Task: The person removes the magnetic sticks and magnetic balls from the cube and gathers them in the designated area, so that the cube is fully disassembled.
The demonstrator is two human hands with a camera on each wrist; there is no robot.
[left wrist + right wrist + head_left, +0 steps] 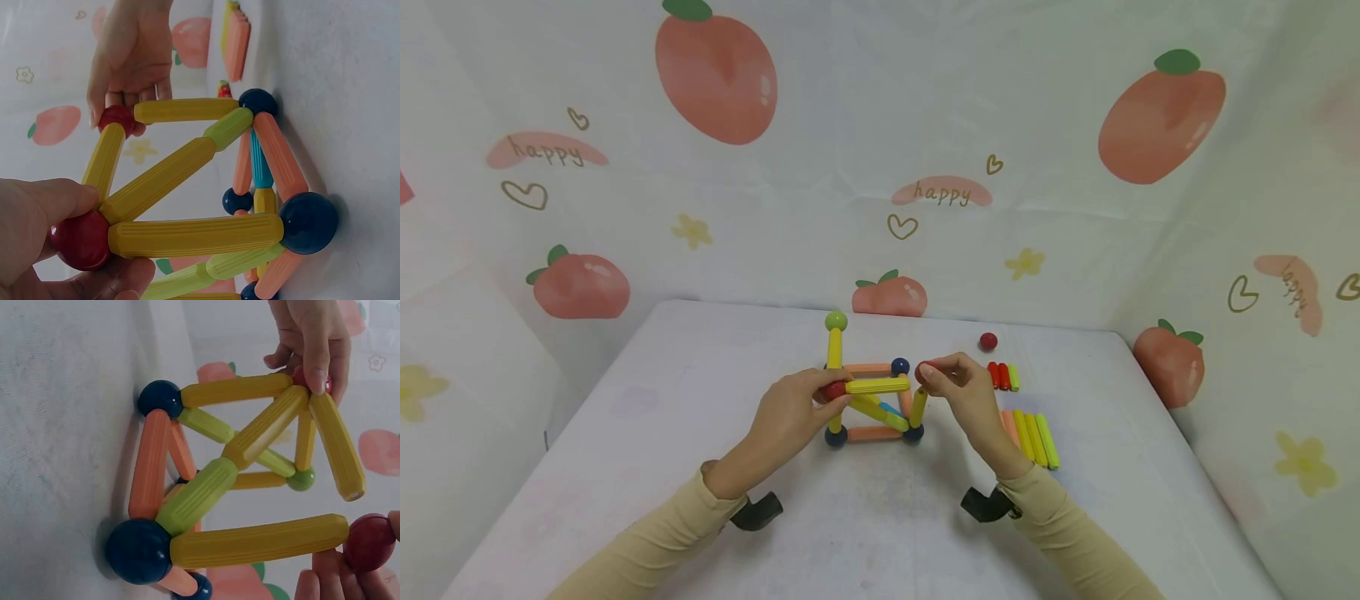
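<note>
A frame of plastic rods and balls stands mid-table, with navy balls and salmon rods at its base. My left hand pinches a red ball atop the front left yellow upright. From that ball a yellow rod reaches right, and a yellow-and-lime diagonal slopes down to the front right navy ball. My right hand holds another red ball between thumb and fingers, right at the top of the front right yellow upright. A lime ball tops a rear upright.
A loose red ball lies at the back right of the table. Below it are short red and lime rods. Longer salmon, yellow and lime rods lie in a row beside my right forearm. A fruit-print cloth hangs behind.
</note>
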